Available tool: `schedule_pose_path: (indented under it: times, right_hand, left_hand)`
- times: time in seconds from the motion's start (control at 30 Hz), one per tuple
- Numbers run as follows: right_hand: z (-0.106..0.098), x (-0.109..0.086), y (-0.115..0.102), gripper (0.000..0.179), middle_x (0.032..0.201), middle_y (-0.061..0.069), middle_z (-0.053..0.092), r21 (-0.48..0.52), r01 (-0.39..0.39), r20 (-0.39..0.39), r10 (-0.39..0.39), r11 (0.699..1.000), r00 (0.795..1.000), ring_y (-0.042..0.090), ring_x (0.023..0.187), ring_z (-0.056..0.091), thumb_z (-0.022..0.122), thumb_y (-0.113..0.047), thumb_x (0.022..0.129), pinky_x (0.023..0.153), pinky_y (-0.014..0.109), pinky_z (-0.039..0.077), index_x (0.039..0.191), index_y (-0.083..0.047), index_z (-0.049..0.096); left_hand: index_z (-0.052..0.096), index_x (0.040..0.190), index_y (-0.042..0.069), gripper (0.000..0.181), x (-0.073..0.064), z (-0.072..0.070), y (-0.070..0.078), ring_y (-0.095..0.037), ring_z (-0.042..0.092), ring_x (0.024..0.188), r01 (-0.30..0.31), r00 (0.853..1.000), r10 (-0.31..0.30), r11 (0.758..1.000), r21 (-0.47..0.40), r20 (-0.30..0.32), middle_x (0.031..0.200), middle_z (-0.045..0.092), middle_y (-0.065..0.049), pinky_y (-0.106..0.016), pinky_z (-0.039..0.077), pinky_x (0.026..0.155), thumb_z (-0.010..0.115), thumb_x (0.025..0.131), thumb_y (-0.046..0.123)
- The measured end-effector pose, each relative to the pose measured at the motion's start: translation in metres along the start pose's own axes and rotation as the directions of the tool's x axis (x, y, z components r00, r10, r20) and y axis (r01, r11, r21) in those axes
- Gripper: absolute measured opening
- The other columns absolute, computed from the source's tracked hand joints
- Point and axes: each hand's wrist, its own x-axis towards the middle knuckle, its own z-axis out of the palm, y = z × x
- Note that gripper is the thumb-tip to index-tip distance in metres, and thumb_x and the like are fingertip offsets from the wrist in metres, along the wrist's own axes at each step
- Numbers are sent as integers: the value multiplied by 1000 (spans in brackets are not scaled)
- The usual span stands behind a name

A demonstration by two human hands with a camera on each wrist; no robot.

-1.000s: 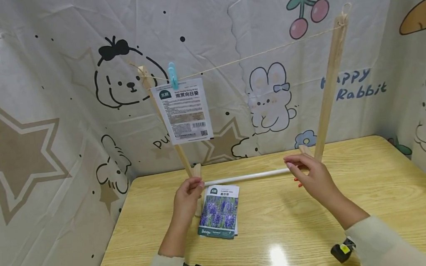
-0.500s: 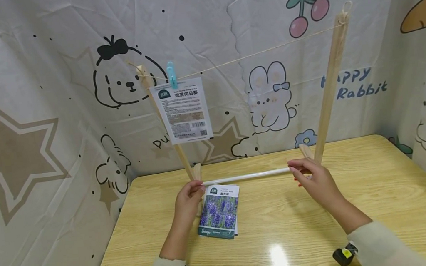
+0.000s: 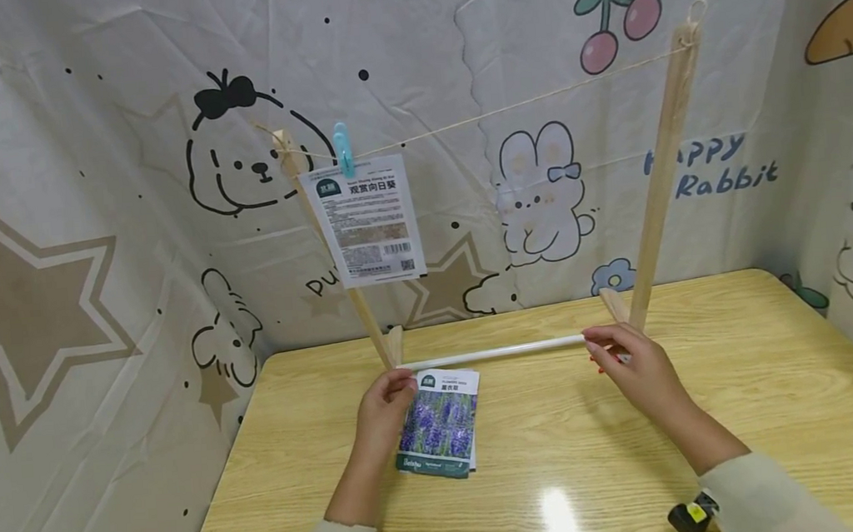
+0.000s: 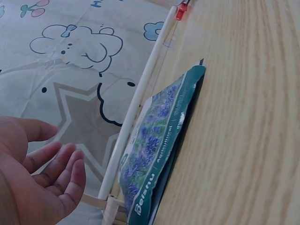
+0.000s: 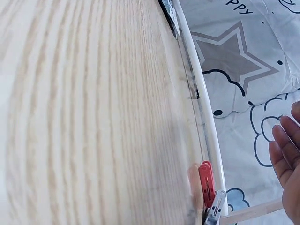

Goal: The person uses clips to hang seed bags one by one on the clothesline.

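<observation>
A white rod runs low between two wooden posts, a left post and a right post. My left hand is near its left end, and in the left wrist view the loosely bent fingers hold nothing and are apart from the rod. Near the right end is my right hand; its relaxed fingers stand apart from the rod in the right wrist view. A seed packet hangs from the string by a light blue clothespin. Purple-flower seed packets lie stacked by my left hand.
A red clothespin and a grey clothespin lie by the rod's right end, mostly behind my right hand in the head view. The wooden table meets a printed cloth at its back edge.
My left hand has moved slightly right and down beside the rod's left end. My right hand has shifted a little right and down. The hanging packet and the stack stay put.
</observation>
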Motion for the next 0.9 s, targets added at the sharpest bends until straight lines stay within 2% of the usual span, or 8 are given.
schedule_pose_path:
  times: [0.27, 0.47, 0.6, 0.9]
  right_hand:
    - [1, -6, 8, 20, 100, 10, 68, -15, -11, 4, 11, 1000, 1000, -9, 85, 60, 66, -3, 96, 72, 10, 53, 115, 0, 70]
    - [3, -10, 16, 19, 104, 10, 70, -53, -19, 24, 20, 998, 1000, -14, 89, 55, 68, -4, 95, 79, 5, 47, 114, -2, 71]
    - [3, -12, 21, 19, 105, 8, 71, -80, -27, 35, 30, 996, 999, -15, 92, 52, 68, -7, 96, 82, 6, 47, 114, -4, 71]
    - [-2, -16, 26, 22, 106, 7, 69, -47, -114, 56, 117, 992, 992, -9, 88, 60, 65, -14, 99, 78, 7, 49, 118, -5, 70]
  left_hand:
    - [65, 125, 0, 31, -2, 3, -3, -15, 59, 95, 11, 1000, -11, 1000, 11, -1, 112, 67, -14, -25, 50, 81, 64, 97, 13]
    - [63, 128, 1, 33, -2, 2, -9, -19, 61, 101, 32, 999, -33, 998, 45, 30, 116, 67, -14, -27, 50, 85, 65, 98, 16]
    - [62, 130, 0, 36, -2, 2, -14, -21, 63, 104, 39, 998, -43, 997, 73, 51, 117, 67, -14, -31, 52, 88, 65, 98, 16]
    - [60, 132, 0, 37, -4, 5, -17, -28, 63, 113, 48, 997, -57, 987, 150, 51, 122, 67, -16, -41, 55, 94, 65, 98, 14]
